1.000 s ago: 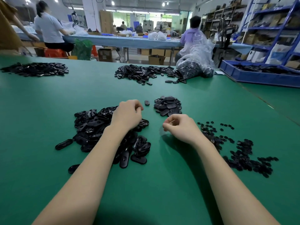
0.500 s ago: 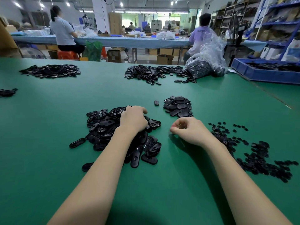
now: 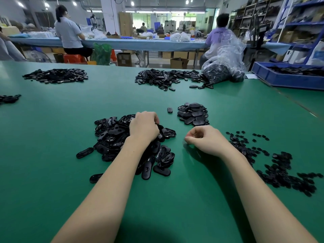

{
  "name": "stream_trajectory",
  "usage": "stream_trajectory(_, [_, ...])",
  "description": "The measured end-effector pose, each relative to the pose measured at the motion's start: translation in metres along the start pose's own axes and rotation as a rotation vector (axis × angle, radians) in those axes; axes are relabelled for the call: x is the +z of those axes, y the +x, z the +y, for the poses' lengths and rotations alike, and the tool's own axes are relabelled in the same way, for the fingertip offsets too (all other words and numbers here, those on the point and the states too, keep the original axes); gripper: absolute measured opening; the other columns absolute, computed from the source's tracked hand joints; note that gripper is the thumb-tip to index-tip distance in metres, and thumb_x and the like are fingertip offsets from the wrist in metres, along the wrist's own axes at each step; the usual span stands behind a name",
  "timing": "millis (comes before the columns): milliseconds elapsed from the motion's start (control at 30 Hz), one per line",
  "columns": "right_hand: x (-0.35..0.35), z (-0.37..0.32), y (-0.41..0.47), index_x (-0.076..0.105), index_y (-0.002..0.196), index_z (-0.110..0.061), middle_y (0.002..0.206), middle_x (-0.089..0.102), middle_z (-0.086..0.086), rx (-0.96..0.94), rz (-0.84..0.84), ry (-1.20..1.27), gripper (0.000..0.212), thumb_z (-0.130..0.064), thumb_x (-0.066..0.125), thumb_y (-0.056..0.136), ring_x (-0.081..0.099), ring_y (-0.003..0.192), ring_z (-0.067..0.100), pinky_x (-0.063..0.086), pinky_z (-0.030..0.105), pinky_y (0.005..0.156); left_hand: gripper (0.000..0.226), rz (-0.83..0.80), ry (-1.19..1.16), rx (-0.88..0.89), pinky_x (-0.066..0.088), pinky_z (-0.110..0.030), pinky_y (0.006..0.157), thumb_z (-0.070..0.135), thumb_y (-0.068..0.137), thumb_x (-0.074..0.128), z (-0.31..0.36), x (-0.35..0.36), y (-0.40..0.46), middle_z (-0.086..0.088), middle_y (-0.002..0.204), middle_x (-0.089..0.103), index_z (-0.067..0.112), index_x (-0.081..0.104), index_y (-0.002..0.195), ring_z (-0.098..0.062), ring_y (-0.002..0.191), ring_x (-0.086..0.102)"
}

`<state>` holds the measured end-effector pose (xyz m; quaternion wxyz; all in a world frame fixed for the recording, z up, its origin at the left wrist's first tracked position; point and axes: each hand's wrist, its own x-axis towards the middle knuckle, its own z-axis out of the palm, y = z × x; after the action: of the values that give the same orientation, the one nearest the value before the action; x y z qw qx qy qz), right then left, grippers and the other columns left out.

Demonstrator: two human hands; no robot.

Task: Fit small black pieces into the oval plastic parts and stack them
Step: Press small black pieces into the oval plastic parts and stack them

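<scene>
Over at the far right edge of the green-topped work table (image 3: 52, 172) sits a shallow blue plastic tray (image 3: 287, 80) holding a flat layer of dark parts; beside it a crumpled clear plastic bag (image 3: 223, 67) bulges with black pieces, and more spill from its mouth into a spread heap (image 3: 168, 78); another loose heap (image 3: 56, 75) lies at the far left. Closer in, the person's left hand (image 3: 144, 128) is sunk knuckles-up into the big pile of black oval plastic parts (image 3: 112, 137), fingers curled down among them; whether it has one gripped I cannot tell, the fingertips being buried. The right hand (image 3: 205, 139) rests on the mat just right of that pile, thumb and forefinger pinched together at the tip; anything between them is too small to make out. The scatter of small black pieces (image 3: 280, 165) lies just behind its wrist, to the right; the stacked finished ovals (image 3: 192, 114) sit just beyond both hands, with one lone small piece (image 3: 169, 110) beside them.
</scene>
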<state>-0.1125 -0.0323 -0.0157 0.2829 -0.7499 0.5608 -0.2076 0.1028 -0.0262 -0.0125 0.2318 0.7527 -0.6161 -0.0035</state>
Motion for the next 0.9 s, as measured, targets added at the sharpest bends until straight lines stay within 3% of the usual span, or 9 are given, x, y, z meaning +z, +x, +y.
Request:
stream_trajectory(200, [-0.006,0.002,-0.003,0.074,0.090,-0.029,0.087,0.075,-0.010,-0.010,0.004,0.084,0.007,-0.034,0.070,0.091,0.067,0.079,0.005,0.046,0.021,0.069,0.019,0.084,-0.011,0.051,0.043,-0.034,0.084,0.016,0.091,0.058,0.008,-0.005,-0.001,0.001,0.107,0.067,0.024,0.071,0.101,-0.025,0.108,0.057])
stream_trajectory(300, [-0.013,0.003,-0.004,0.074,0.090,-0.025,0.084,0.077,-0.009,0.002,0.013,0.218,0.007,-0.030,0.070,0.092,0.066,0.063,0.005,0.051,0.023,0.073,0.015,0.106,-0.237,0.100,0.049,-0.030,0.077,0.016,0.089,0.062,0.026,-0.009,-0.003,0.004,0.098,0.071,0.023,0.071,0.098,-0.019,0.095,0.064])
stream_trajectory(367, [-0.021,0.007,-0.006,0.074,0.091,-0.024,0.085,0.078,-0.009,0.023,0.034,0.262,0.007,-0.028,0.069,0.094,0.064,0.059,0.004,0.048,0.022,0.067,0.012,0.063,-0.422,0.131,0.052,-0.025,0.078,0.014,0.087,0.066,0.043,-0.008,-0.007,0.007,0.085,0.071,0.024,0.071,0.090,-0.011,0.082,0.067])
stream_trajectory(433, [-0.030,0.013,-0.007,0.074,0.092,-0.025,0.086,0.078,-0.010,0.046,0.072,0.258,0.009,-0.029,0.067,0.095,0.062,0.057,0.002,0.044,0.021,0.061,0.013,0.027,-0.560,0.160,0.050,-0.012,0.072,0.012,0.085,0.069,0.060,-0.004,-0.013,0.011,0.076,0.069,0.025,0.071,0.086,0.004,0.067,0.063])
stream_trajectory(533, [-0.045,0.024,-0.010,0.074,0.092,-0.025,0.084,0.078,-0.013,0.080,0.138,0.209,0.011,-0.030,0.065,0.096,0.062,0.057,0.003,0.043,0.020,0.059,0.019,-0.068,-0.637,0.174,0.045,-0.002,0.068,0.009,0.086,0.066,0.076,0.009,-0.025,0.013,0.076,0.070,0.026,0.074,0.092,0.008,0.062,0.060])
stream_trajectory(633, [-0.059,0.034,-0.013,0.075,0.087,-0.025,0.083,0.078,-0.012,0.125,0.201,0.122,0.013,-0.028,0.064,0.095,0.067,0.066,0.009,0.052,0.026,0.070,0.027,-0.200,-0.666,0.154,0.052,-0.014,0.075,0.009,0.088,0.062,0.083,0.020,-0.035,0.008,0.082,0.074,0.030,0.073,0.102,-0.005,0.077,0.069])
stream_trajectory(733, [-0.065,0.043,-0.016,0.076,0.088,-0.028,0.092,0.077,-0.008,0.203,0.224,-0.052,0.012,-0.030,0.065,0.091,0.069,0.093,0.018,0.055,0.034,0.090,0.028,-0.268,-0.711,0.110,0.054,-0.016,0.069,0.010,0.089,0.062,0.085,0.027,-0.039,0.008,0.083,0.076,0.031,0.072,0.103,-0.007,0.075,0.072])
stream_trajectory(900, [-0.072,0.047,-0.021,0.073,0.078,-0.039,0.099,0.075,-0.010,0.306,0.171,-0.279,0.006,-0.036,0.072,0.083,0.065,0.101,0.019,0.052,0.032,0.086,0.028,-0.339,-0.851,0.019,0.060,-0.025,0.068,0.003,0.089,0.063,0.083,0.031,-0.039,0.001,0.087,0.076,0.028,0.070,0.099,-0.016,0.069,0.075])
